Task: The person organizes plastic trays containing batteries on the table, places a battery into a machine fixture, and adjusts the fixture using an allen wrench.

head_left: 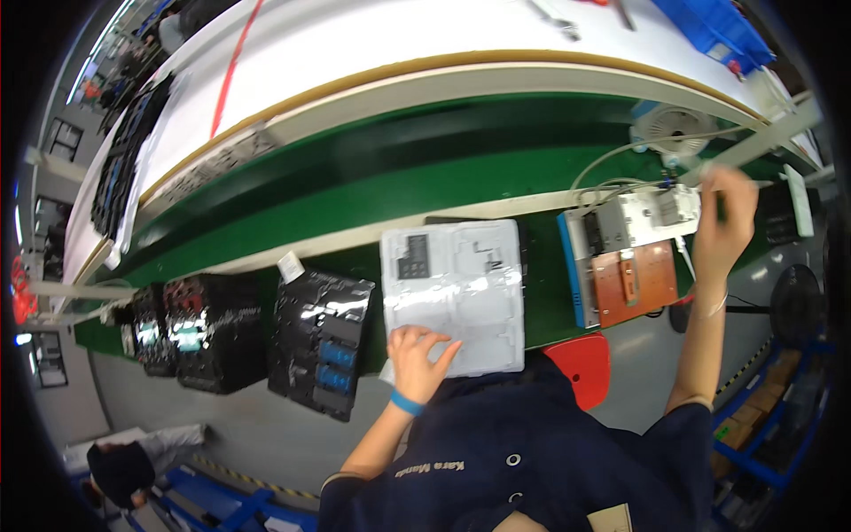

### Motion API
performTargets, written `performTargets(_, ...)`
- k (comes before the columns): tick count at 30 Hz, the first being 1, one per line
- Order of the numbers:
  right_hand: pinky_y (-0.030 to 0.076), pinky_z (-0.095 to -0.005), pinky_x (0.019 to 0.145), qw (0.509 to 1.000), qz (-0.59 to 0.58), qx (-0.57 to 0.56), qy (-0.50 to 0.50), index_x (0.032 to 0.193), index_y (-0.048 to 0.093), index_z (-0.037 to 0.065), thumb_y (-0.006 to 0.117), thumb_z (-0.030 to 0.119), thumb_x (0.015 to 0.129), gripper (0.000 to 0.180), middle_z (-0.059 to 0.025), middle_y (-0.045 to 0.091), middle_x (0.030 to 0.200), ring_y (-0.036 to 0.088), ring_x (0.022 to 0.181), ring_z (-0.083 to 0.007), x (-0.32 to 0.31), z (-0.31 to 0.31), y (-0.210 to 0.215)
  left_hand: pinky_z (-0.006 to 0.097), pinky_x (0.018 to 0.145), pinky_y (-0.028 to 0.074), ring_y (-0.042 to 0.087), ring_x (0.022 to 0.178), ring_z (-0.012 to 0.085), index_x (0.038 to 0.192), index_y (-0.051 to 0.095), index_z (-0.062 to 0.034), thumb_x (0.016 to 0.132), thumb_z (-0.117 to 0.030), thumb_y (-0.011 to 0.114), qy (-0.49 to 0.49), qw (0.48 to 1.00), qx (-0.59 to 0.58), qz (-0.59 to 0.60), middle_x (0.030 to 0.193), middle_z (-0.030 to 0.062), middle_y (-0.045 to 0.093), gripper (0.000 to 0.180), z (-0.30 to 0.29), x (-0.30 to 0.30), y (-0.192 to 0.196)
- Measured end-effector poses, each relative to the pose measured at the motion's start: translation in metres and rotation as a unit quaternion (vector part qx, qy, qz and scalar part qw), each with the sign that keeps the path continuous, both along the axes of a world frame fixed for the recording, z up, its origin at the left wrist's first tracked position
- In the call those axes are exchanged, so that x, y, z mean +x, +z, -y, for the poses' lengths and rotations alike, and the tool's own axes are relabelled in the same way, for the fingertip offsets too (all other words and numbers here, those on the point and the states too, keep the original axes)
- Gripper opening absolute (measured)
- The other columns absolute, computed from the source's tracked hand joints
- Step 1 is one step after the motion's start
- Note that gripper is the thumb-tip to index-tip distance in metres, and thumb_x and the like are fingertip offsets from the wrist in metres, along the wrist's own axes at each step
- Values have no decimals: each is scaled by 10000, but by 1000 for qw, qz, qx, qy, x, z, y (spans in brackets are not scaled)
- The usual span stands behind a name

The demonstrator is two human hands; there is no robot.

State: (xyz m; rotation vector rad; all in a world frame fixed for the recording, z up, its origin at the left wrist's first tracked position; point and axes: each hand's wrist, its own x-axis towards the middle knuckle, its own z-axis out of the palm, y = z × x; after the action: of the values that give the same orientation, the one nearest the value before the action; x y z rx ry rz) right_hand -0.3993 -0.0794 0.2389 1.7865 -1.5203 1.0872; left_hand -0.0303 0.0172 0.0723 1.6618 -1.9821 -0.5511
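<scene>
1. Landmark: clear plastic tray (456, 293), lying flat on the green tabletop (372, 191) at the near edge, straight in front of the person.
2. Left hand (418, 359) is resting on the tray's near-left corner, fingers (424, 337) spread flat and open on the plastic, gripping nothing. Blue wristband (407, 403) is showing just below it.
3. Right hand (725, 222) is reaching up well to the right of the tray, fingers curled closed around a thin pen-like tool (720, 206); tool details are too small to tell.
4. Test fixture (620, 266) is sitting just right of the tray: orange-brown plate, blue side edge, white-grey block on its far part. Right hand is just beside that block.
5. White cables (612, 168) are running from the fixture's far side, up and right of the tray.
6. Left of the tray: black glossy tray with blue parts (321, 341), overhanging the near edge.
7. Further left of that: stack of black trays (208, 332).
8. Red seat (581, 363) is showing below the tray's right corner.
9. Far beyond the tray: white raised surface (372, 44) with a blue bin (714, 27) at its right end.
</scene>
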Motion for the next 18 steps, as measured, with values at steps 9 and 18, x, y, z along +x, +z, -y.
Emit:
performTargets(9, 430, -363, 786, 962, 25, -185, -199, 868, 702, 191, 661, 263, 746, 148, -64, 609, 930, 536, 903, -269, -175, 195, 90, 410, 869, 352, 445, 964, 316, 848, 649, -104, 656, -201, 734, -48, 999, 13, -14, 908, 89, 551, 231, -7, -5, -5)
performTargets(18, 412, -480, 864, 911, -132, 123, -372, 1071, 590, 149, 398, 436, 889, 390, -85, 578, 1144, 535, 1053, -298, -294, 281, 118, 368, 831, 376, 482, 926, 284, 855, 643, -80, 654, -189, 732, -11, 1000, 23, -2, 909, 81, 585, 245, -31, 9, -12)
